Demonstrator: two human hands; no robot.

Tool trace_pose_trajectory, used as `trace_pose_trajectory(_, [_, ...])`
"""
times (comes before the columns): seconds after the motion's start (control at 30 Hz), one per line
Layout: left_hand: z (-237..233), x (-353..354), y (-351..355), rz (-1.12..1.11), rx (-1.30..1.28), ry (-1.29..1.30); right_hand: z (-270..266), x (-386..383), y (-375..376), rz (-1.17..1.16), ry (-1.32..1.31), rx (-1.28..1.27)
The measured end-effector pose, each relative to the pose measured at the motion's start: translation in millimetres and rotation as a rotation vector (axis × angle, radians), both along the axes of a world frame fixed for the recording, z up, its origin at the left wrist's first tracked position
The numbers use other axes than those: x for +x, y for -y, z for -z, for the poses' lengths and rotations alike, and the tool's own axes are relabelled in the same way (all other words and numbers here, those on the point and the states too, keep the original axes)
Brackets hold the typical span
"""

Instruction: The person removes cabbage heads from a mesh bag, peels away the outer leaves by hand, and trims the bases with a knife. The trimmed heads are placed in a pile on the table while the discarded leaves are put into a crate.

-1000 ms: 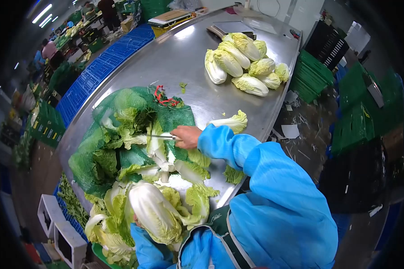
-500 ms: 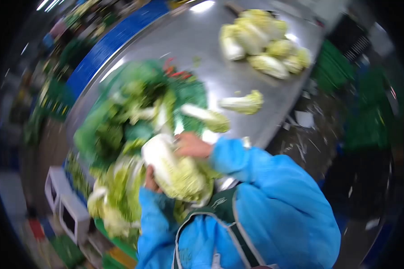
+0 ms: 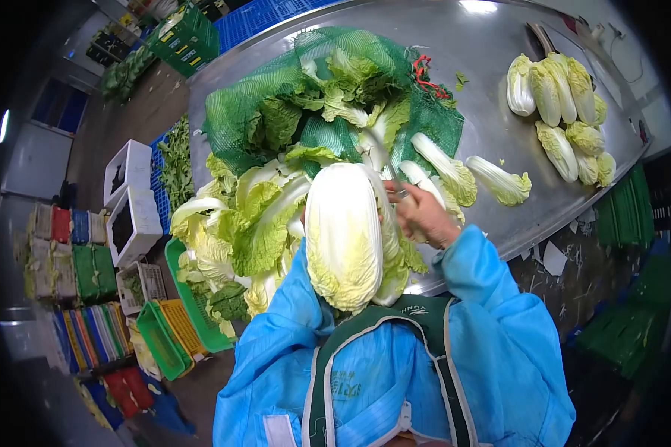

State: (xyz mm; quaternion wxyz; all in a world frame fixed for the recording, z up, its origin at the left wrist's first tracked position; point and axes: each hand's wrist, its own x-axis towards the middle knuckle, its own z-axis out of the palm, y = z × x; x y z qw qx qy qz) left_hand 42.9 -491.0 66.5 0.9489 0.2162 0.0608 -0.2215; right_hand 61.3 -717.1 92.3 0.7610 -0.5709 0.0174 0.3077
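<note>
A large Chinese cabbage [image 3: 343,238] stands upright in front of my chest, white base up. My left hand [image 3: 302,217] holds it from the left and behind, most of the hand hidden by the cabbage. To its right, my right hand [image 3: 426,216] is closed round the handle of a knife [image 3: 401,191], its blurred blade pointing up beside the cabbage base. Loose outer leaves [image 3: 265,223] lie in a heap on the left. Behind the cabbage is a green mesh bag [image 3: 253,97] with leafy pieces in it.
Several trimmed cabbages [image 3: 548,89] lie at the right of the metal table [image 3: 492,71], by a dark-handled tool. Loose leaf pieces [image 3: 499,180] lie nearer. A green crate [image 3: 194,305] and white foam boxes [image 3: 136,223] stand at the left.
The view has swung, and the bag and trimmed cabbages appear further right. The cabbage has turned from tilted to upright. A knife now shows in my right hand, which is off the cabbage's top.
</note>
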Motion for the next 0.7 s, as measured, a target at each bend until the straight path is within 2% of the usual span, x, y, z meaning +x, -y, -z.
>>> trace_pose_trajectory(0.13, [-10.9, -10.1, -8.6, 0.1, -0.189, -0.039, -15.6, 5.3, -10.2, 0.058, 0.105, -0.124])
trace_pose_trajectory(0.17, [-15.8, -18.1, -10.5, 0.126, -0.233, -0.09, -12.0, 10.0, -1.5, -0.042, 0.149, -0.212])
trace_pose_trajectory(0.2, [-20.3, -26.2, -12.6, 0.151, -0.276, -0.143, -3.8, 13.7, 0.7, -0.046, 0.399, -0.284])
trace_pose_trajectory(0.23, [-21.0, -36.2, -14.1, 0.189, -0.336, -0.156, -3.6, 24.4, 9.4, -0.121, 0.624, -0.492])
trace_pose_trajectory(0.27, [-21.5, -46.1, -15.7, 0.227, -0.393, -0.172, 13.0, 36.8, 18.8, -0.095, 0.744, -0.596])
trace_pose_trajectory(0.3, [-20.3, -57.1, -15.4, 0.28, -0.465, -0.145, 22.4, 49.3, 27.3, -0.049, 0.542, -0.705])
trace_pose_trajectory(0.37, [-32.6, -64.6, -7.8, 0.317, -0.512, -0.023, 51.1, 57.8, 46.8, 0.031, 0.772, -0.832])
trace_pose_trajectory(0.4, [-38.7, -63.0, -10.7, 0.255, -0.402, -0.065, 67.6, 65.7, 50.0, 0.07, 0.894, -0.895])
trace_pose_trajectory(0.43, [-42.9, -68.0, -15.6, 0.184, -0.298, -0.122, 79.2, 66.7, 46.1, 0.148, 1.173, -0.911])
trace_pose_trajectory(0.47, [-46.2, -72.7, -17.9, 0.115, -0.193, -0.181, 56.5, 55.8, 35.9, 0.138, 0.836, -0.76])
trace_pose_trajectory(0.53, [-51.5, -60.5, -4.5, -0.03, 0.103, -0.052, -15.5, 25.4, -1.6, 0.124, 0.191, -0.447])
trace_pose_trajectory(0.6, [-44.7, -53.6, -4.8, -0.071, 0.092, -0.003, -7.1, 8.6, -22.1, 0.124, 0.096, -0.16])
trace_pose_trajectory(0.67, [-27.7, -48.8, -23.9, 0.0, -0.215, -0.033, -13.0, 4.9, -31.4, 0.078, 0.115, -0.003])
trace_pose_trajectory(0.7, [-24.0, -51.3, -21.4, -0.02, -0.341, -0.146, -12.2, 9.7, -31.3, 0.101, 0.119, 0.013])
